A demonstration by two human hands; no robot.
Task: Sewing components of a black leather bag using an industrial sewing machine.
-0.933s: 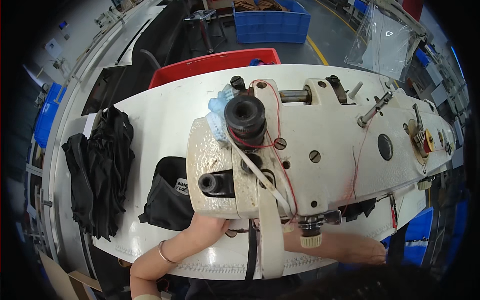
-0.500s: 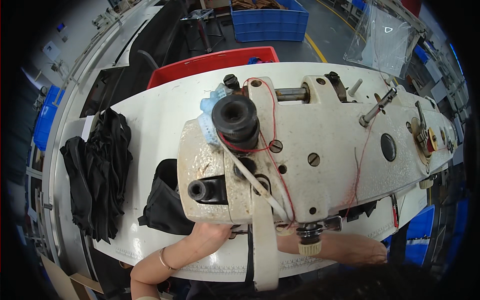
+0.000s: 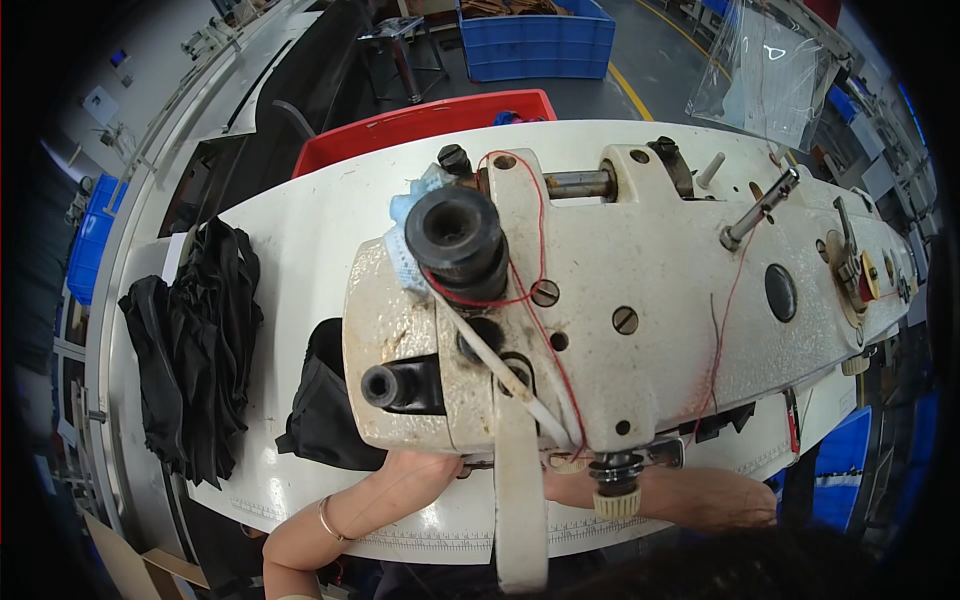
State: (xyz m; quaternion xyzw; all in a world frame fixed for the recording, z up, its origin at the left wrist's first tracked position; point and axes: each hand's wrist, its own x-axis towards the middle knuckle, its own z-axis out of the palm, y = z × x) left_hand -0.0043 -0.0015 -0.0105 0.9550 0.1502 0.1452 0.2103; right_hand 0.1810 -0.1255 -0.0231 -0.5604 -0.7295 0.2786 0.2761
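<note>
A large white sewing machine (image 3: 590, 250), threaded with red thread, covers the middle of the view. My left hand (image 3: 425, 475) reaches in under the near left end of its head; the fingers are hidden behind the machine. Black fabric (image 3: 335, 415) lies on the white table just beyond that hand and runs under the head. From the right, my right forearm (image 3: 680, 495) passes beneath the machine's near side, and the right hand (image 3: 570, 485) is mostly covered by the machine. What either hand holds cannot be seen.
A pile of folded black fabric pieces (image 3: 195, 350) lies on the white tabletop (image 3: 300, 230) at the left. Behind the table stand a red bin (image 3: 420, 125) and a blue crate (image 3: 540, 45). A clear plastic bag (image 3: 765, 80) hangs at the back right.
The machine head appears slightly further left and nearer, as the view has shifted a little. Both arms and the black fabric stay almost where they were.
</note>
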